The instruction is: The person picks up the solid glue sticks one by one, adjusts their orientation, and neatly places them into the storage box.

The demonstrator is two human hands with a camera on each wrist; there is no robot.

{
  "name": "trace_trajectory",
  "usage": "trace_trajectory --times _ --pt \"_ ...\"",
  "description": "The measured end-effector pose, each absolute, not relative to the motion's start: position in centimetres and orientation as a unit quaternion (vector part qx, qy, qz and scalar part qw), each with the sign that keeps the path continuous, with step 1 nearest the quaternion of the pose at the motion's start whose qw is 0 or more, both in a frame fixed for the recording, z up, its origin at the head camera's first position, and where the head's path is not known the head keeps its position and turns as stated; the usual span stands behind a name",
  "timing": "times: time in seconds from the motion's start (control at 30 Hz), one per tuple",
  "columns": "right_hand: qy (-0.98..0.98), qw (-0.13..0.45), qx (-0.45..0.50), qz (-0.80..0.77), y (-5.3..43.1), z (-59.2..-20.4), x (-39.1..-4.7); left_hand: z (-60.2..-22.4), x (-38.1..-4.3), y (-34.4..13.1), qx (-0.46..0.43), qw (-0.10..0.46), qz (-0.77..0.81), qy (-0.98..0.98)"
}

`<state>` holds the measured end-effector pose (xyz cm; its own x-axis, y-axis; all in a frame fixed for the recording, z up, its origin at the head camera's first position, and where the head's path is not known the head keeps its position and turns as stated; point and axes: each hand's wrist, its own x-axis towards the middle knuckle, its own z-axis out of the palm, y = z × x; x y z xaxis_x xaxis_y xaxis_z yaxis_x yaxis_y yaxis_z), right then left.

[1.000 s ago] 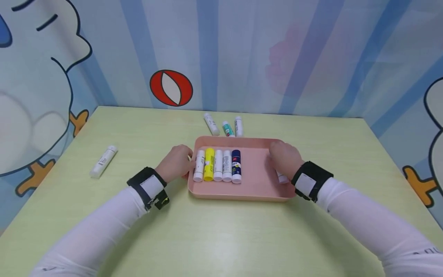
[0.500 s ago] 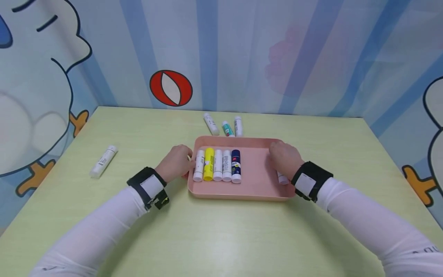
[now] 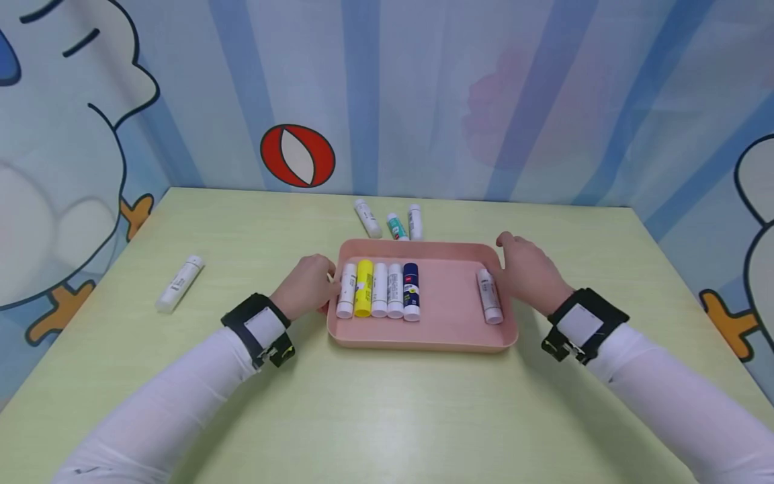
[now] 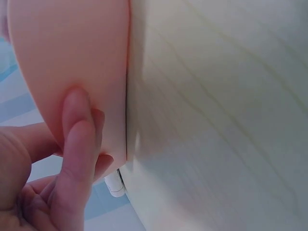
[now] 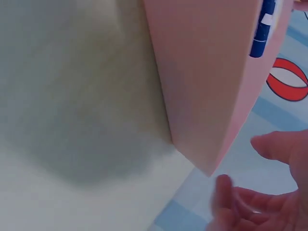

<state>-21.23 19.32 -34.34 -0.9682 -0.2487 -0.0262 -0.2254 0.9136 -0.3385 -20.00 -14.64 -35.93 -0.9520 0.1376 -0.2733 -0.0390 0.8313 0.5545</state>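
A pink tray (image 3: 450, 334) lies mid-table. Its left wall is pinched by my left hand (image 3: 306, 286); in the left wrist view the fingers (image 4: 79, 144) press the outer wall while the thumb goes over the rim. Along the tray's left part several glue sticks stand in a row: white ones, a yellow glue stick (image 3: 363, 289) and a navy glue stick (image 3: 411, 292). One white glue stick (image 3: 489, 296) lies apart near the right wall. Just outside that wall is my right hand (image 3: 532, 272), holding nothing; thumb and fingers are spread in the right wrist view.
Behind the tray lie two white glue sticks, the left one (image 3: 367, 218) tilted, with a small teal tube (image 3: 397, 227) between them. Another white glue stick (image 3: 180, 284) rests far left on the table (image 3: 387, 417). A printed cloth backdrop (image 3: 417, 94) rises behind the table.
My right hand has let go of the white glue stick at the tray's right side and moved right, out over the wall. My left hand has stayed on the tray.
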Motion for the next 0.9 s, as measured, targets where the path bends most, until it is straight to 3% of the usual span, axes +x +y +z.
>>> trace_trajectory --times 0.2,0.3,0.9 --pt "0.955 0.151 -0.073 -0.244 20.9 -35.1 -20.6 -36.0 -20.0 -14.6 0.028 0.153 0.290 0.944" --pt "0.943 0.181 -0.065 -0.273 21.1 -35.6 -20.4 -36.0 -20.0 -14.6 0.026 0.153 0.290 0.944" --pt "0.917 0.171 -0.102 -0.345 21.9 -37.2 -20.5 -36.7 -20.0 -15.3 0.039 0.146 0.303 0.941"
